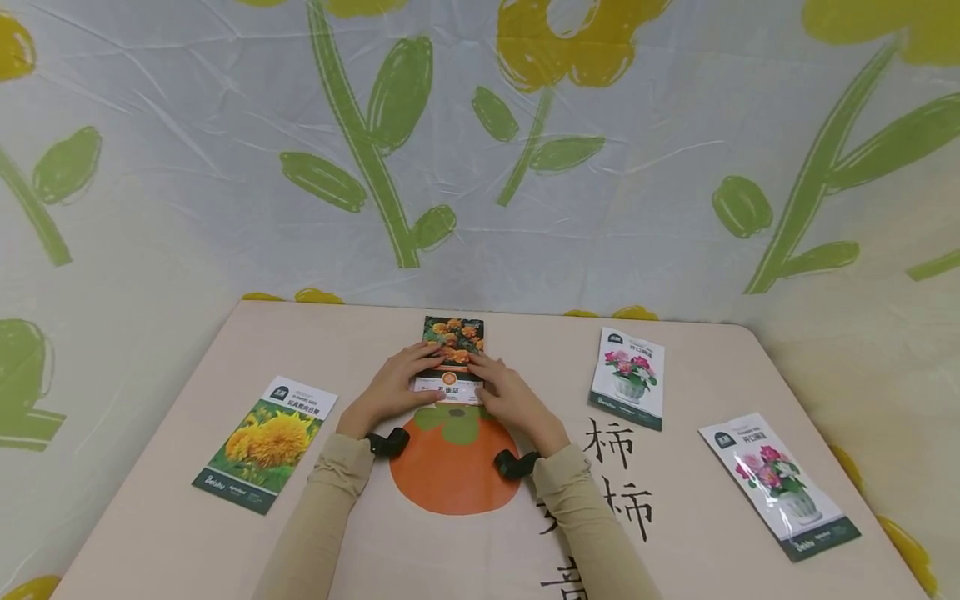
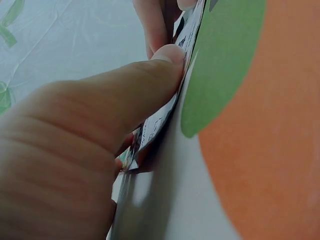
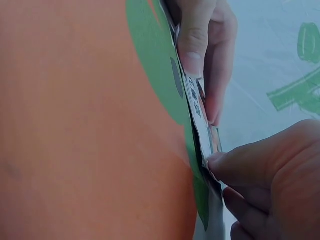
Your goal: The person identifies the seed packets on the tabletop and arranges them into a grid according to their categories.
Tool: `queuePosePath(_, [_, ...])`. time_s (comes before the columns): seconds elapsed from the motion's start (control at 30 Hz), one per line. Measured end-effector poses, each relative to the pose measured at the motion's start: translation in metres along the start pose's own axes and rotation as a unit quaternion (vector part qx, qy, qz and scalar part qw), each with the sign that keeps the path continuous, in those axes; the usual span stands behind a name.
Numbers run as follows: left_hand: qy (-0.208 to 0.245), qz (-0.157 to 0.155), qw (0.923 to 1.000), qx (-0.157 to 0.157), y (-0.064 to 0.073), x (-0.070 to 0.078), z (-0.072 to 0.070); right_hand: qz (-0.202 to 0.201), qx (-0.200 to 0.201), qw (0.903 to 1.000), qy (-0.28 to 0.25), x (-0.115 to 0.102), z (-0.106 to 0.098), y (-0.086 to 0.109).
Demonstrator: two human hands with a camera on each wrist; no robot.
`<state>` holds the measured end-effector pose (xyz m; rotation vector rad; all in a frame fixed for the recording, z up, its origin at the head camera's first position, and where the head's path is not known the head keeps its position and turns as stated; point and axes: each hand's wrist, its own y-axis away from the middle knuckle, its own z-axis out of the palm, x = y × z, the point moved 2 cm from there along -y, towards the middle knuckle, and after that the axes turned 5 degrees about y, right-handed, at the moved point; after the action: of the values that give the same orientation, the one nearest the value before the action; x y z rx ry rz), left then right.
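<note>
A seed packet [image 1: 450, 385] with orange marigolds lies at the table's far middle, above the printed orange persimmon. My left hand [image 1: 392, 385] holds its left side, the thumb on the white lower part and fingertips on the flower picture. On its right side, my right hand [image 1: 516, 400] grips the edge. In the left wrist view, the left thumb [image 2: 155, 75] presses on the packet [image 2: 159, 117], whose near edge stands slightly off the tabletop. The right wrist view shows the right thumb [image 3: 235, 165] at the packet's edge [image 3: 200, 125]; fingers behind are partly hidden.
A yellow-flower seed packet [image 1: 266, 442] lies at the left. Two pink-flower packets, one at the far right [image 1: 628, 379] and one nearer the right edge [image 1: 780, 486], lie on the pale tabletop [image 1: 435, 558]. A flower-printed cloth [image 1: 600, 217] hangs behind the table.
</note>
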<state>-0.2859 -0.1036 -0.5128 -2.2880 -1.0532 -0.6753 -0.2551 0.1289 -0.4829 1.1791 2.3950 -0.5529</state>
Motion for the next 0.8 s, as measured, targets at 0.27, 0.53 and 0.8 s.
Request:
queuePosePath(0.27, [0.004, 0.002, 1.0, 0.001, -0.0009, 0.0006, 0.0003, 0.003, -0.008, 1.0, 0.003, 0.0004, -0.0022, -0.0001])
queuePosePath(0.53, [-0.007, -0.003, 1.0, -0.002, 0.0003, 0.0035, -0.0013, 0.004, -0.012, 0.9999, -0.001, 0.0009, -0.0025, 0.0007])
queuePosePath(0.8, [-0.021, -0.004, 0.9998, -0.003, 0.0002, 0.0036, -0.0005, 0.005, -0.012, 0.9999, 0.0, -0.0005, -0.0027, 0.0004])
